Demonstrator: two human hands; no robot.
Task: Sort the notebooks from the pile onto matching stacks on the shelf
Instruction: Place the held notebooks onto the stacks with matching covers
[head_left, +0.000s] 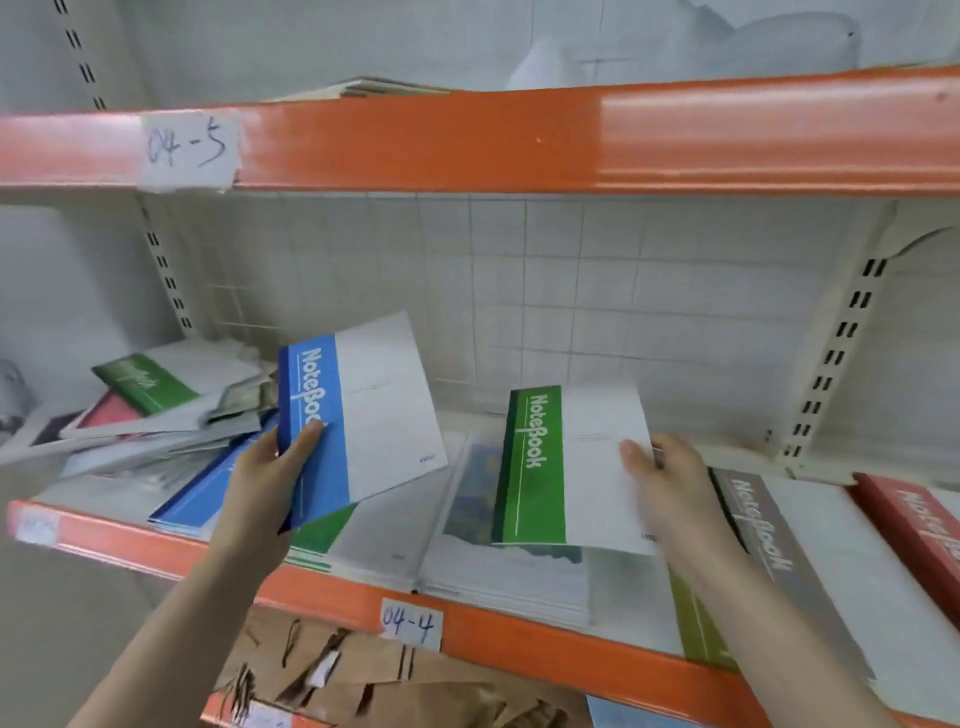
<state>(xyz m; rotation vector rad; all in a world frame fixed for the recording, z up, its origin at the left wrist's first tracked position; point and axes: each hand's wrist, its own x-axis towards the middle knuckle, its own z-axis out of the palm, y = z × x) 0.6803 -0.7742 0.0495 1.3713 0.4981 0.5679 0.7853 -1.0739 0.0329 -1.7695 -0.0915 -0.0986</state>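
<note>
At far left a messy pile (156, 410) of notebooks lies on the shelf (493, 631) marked 04-4. The left hand (270, 467) pinches a blue notebook (358, 415) by its spine, tilted, above a blue stack (208, 499). The right hand (670, 483) pinches a green notebook (566, 467) by its right edge, over a pictured stack (498, 561). Grey (779, 545) and red (919, 519) stacks lie rightward.

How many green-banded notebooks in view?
3: one in the right hand, one atop the left pile, one under the blue notebook. More may be hidden.
</note>
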